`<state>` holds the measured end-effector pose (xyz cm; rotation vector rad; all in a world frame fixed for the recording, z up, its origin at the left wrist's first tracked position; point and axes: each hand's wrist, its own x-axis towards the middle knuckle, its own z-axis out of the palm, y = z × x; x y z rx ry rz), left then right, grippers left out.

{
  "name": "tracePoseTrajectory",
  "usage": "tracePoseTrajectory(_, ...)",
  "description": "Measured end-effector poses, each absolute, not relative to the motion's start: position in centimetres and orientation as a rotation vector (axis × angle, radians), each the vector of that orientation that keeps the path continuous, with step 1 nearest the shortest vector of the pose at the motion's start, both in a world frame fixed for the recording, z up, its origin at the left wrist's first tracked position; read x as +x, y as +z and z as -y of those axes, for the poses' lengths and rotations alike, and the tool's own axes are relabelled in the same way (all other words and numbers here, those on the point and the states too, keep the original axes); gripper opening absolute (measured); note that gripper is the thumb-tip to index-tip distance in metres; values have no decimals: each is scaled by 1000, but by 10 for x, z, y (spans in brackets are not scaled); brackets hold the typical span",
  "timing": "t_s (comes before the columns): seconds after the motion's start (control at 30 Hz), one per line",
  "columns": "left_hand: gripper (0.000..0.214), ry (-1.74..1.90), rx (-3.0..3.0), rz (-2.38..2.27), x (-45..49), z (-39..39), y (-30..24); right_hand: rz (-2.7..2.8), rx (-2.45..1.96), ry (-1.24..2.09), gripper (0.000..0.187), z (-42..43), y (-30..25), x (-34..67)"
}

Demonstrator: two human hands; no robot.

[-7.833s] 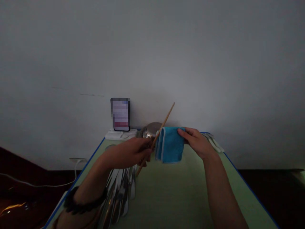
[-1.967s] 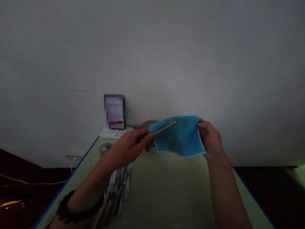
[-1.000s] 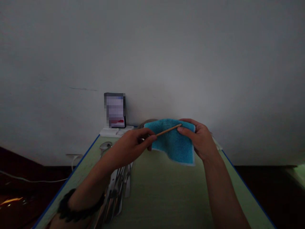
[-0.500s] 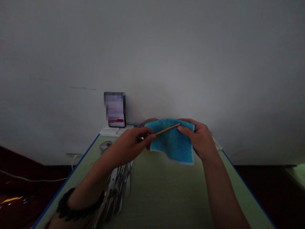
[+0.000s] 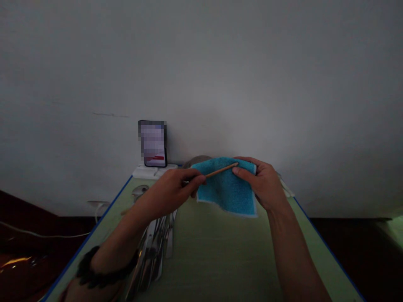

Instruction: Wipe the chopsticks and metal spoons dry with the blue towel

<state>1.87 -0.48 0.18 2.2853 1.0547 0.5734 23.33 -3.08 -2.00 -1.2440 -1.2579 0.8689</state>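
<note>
Over the green table (image 5: 217, 260) I hold the blue cloth (image 5: 228, 193) in my right hand (image 5: 267, 183), while from the pinch of my left hand (image 5: 172, 189) the wooden stick (image 5: 220, 170) slants up and rightward across it, tip just beside my right thumb (image 5: 244, 173).

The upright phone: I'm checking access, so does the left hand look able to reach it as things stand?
Probably yes: nothing visible blocks the way from the left hand to the phone, though that hand holds the wooden chopstick.
</note>
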Motion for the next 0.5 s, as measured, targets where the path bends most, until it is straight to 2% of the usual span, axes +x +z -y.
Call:
tracePoseTrajectory(0.1,33,584,2287,-1056,18,4,1,1293,-1267,798,30,32,-17,232)
tracePoseTrajectory(0.33,34,560,2384,-1144,17,4,-3,1577,-1499,305,23,38,-10,223)
tracePoseTrajectory(0.5,35,519,2469,-1229,18,8,-1,1694,-1540,129,23,37,-11,221)
